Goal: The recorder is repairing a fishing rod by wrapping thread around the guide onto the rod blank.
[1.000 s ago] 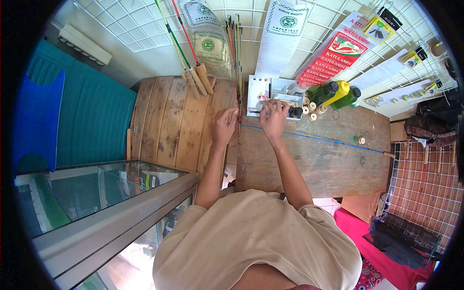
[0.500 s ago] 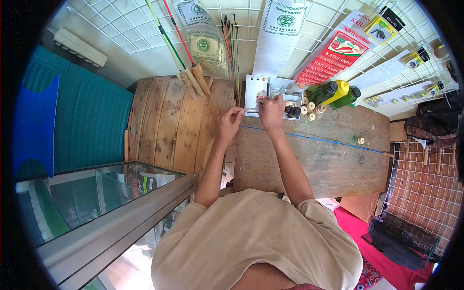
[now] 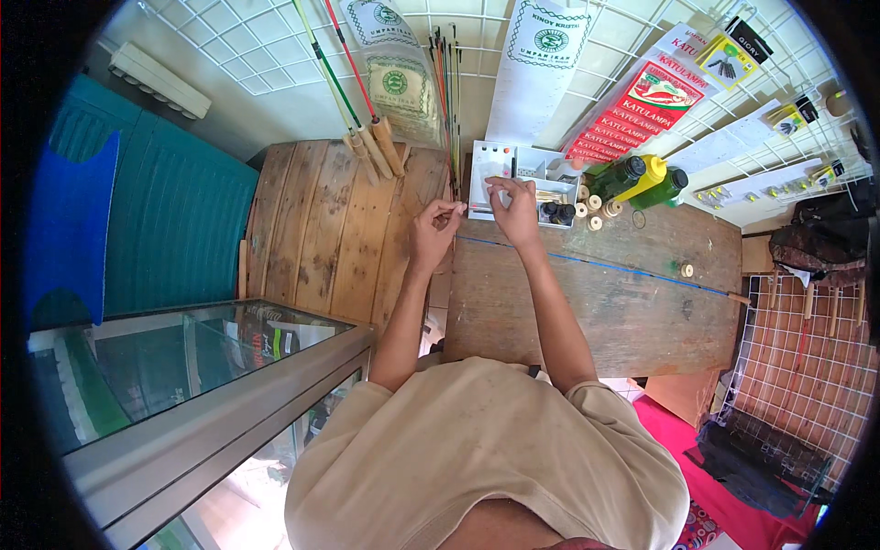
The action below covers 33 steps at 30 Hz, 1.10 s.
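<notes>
My left hand [image 3: 434, 235] is at the near left corner of a white compartment tray [image 3: 479, 151], thumb and forefinger pinched together. Something small and pale shows at those fingertips, too tiny to make out. Over the tray's left compartment, my right hand [image 3: 515, 211] also has its thumb and fingertips closed in a pinch; whatever they hold cannot be made out. Just below both hands runs a thin blue fishing rod [image 3: 605, 264], lying across the dark wooden table [image 3: 587, 321] with its handle at the right edge. Small dark bottles [image 3: 557, 214] stand in the tray beside my right hand.
Wooden spools [image 3: 595, 223] and green and yellow bottles [image 3: 653, 170] crowd the tray's right side. A lone spool [image 3: 687, 270] sits farther right. Rods with cork handles [image 3: 374, 151] lean at the back left. A glass display case [image 3: 211, 376] stands near left; packets hang on a wire grid.
The view has shifted slightly. My right fingertips have moved up a little over the tray and changed their angle. My left hand stays nearly in place, still pinched.
</notes>
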Tool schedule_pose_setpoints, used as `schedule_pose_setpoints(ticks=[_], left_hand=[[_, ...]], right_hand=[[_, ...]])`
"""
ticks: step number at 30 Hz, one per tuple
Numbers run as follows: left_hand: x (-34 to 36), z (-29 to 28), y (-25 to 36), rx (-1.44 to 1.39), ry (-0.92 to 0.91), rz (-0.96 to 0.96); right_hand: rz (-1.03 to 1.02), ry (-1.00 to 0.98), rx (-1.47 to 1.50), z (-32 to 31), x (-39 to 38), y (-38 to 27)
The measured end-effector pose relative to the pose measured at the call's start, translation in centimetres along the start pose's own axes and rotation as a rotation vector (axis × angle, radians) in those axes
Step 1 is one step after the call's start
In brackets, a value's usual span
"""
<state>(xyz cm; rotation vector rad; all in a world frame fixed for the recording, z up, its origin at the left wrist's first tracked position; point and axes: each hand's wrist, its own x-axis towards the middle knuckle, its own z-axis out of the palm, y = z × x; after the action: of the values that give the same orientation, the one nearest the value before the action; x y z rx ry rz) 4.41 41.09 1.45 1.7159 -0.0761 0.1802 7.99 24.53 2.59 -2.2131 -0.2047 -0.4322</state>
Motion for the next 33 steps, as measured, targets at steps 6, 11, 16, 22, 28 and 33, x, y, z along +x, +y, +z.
schedule_pose_setpoints(ticks=[6, 11, 16, 22, 28, 33], left_hand=[[-0.2, -0.2, 0.5, 0.01, 0.008, 0.016], [-0.6, -0.5, 0.5, -0.004, 0.045, 0.027], [-1.0, -0.2, 0.7, -0.121, 0.084, 0.086], [-1.3, -0.2, 1.2, -0.204, 0.056, 0.05], [-1.5, -0.3, 2.0, -0.255, 0.044, 0.031], [-1.5, -0.2, 3.7, -0.235, 0.092, 0.013]], right_hand=[[0.257, 0.03, 0.372, 0.0, -1.7, 0.1], [0.415, 0.019, 0.718, 0.6, -2.4, -0.9], [0.479, -0.054, 0.79, 0.2, -2.9, -2.0], [0.443, -0.09, 0.951, 0.2, -3.6, -3.2], [0.431, -0.121, 0.918, 0.4, -4.1, -3.2], [0.387, -0.085, 0.954, 0.5, -4.2, -3.2]])
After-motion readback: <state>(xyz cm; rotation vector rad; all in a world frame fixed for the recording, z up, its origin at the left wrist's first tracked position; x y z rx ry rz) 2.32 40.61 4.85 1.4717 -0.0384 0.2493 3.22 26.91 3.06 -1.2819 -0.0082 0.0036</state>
